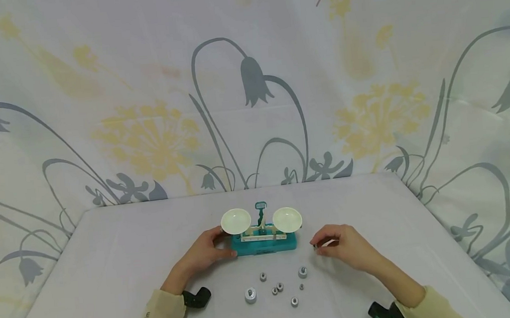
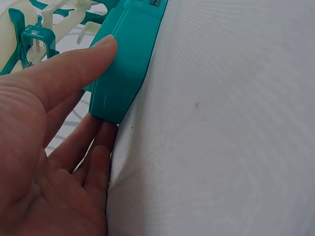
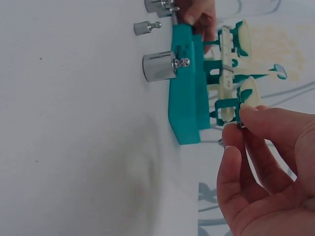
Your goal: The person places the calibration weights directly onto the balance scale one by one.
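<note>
A teal balance scale (image 1: pixel 264 247) with two cream pans stands mid-table. At its left end my left hand (image 1: pixel 203 254) grips the base, thumb on the front face and the other fingers behind; the left wrist view shows the thumb (image 2: pixel 101 51) lying on the teal plastic. To the right of the scale, my right hand (image 1: pixel 344 246) pinches a small metal weight (image 1: pixel 314 247) between thumb and fingertips. Most of that weight is hidden by the fingers. Both the left pan (image 1: pixel 236 221) and the right pan (image 1: pixel 288 220) hold nothing.
Several silver knobbed weights stand in front of the scale, among them a large one (image 1: pixel 250 295) and a medium one (image 1: pixel 302 272). A white cloth (image 1: pixel 124 269) covers the table. Behind it hangs a flower-patterned curtain (image 1: pixel 252 129).
</note>
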Tool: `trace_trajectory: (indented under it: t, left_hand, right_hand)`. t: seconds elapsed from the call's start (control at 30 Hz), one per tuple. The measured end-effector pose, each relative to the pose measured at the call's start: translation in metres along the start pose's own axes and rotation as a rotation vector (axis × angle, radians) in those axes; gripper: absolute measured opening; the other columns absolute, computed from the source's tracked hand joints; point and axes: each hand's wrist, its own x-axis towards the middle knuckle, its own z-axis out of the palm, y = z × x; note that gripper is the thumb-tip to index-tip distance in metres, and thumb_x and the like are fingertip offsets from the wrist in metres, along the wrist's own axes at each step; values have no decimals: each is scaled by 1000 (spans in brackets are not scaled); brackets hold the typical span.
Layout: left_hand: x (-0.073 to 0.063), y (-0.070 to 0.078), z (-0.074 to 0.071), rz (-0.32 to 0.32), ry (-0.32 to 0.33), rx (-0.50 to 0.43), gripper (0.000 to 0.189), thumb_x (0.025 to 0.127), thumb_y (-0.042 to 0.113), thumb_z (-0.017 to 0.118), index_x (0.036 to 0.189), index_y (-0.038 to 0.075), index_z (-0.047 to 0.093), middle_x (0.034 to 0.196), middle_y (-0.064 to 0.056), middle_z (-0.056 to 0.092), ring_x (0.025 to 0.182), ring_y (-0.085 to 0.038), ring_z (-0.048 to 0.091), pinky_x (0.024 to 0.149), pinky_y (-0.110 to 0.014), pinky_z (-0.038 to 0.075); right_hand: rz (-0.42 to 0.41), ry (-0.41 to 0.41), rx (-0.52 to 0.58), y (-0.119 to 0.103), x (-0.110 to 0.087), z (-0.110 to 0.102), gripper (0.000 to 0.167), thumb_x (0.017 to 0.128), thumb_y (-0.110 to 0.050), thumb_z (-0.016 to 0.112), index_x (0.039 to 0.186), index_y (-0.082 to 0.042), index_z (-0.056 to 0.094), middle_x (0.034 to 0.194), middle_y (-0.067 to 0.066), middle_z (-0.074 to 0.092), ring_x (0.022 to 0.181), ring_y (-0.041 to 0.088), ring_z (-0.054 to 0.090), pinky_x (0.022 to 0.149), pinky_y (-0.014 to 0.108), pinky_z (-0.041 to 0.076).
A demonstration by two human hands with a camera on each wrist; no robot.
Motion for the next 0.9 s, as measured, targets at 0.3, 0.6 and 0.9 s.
trace_trajectory:
  t: [0.3, 0.6, 0.9]
  left_hand:
    - [1, -2, -1, 8, -11, 6, 69, 80, 12, 83, 140, 0, 52, 144, -16, 51, 139, -38, 40, 115, -52, 31]
    - [-1, -1, -2, 24, -15, 5, 70, 80, 11, 83, 141, -1, 51, 143, -17, 52, 138, -38, 41, 115, -52, 31]
    - [0, 0, -2, 20, -16, 2, 69, 80, 10, 82, 141, -1, 51, 144, -17, 52, 139, -38, 40, 115, -52, 31]
  right_hand:
    - [-23, 27, -29, -11, 11, -4, 15, 87, -4, 75, 102, -2, 72, 99, 4, 70, 92, 17, 67, 81, 26, 58]
    - [-64, 41, -47, -19, 26, -7, 15, 88, -4, 74, 103, -5, 73, 100, 2, 70, 92, 19, 66, 81, 28, 58]
    - [-87, 32, -60, -25, 39, -10, 16, 89, -6, 74, 104, -7, 73, 101, 2, 69, 93, 19, 66, 81, 25, 57]
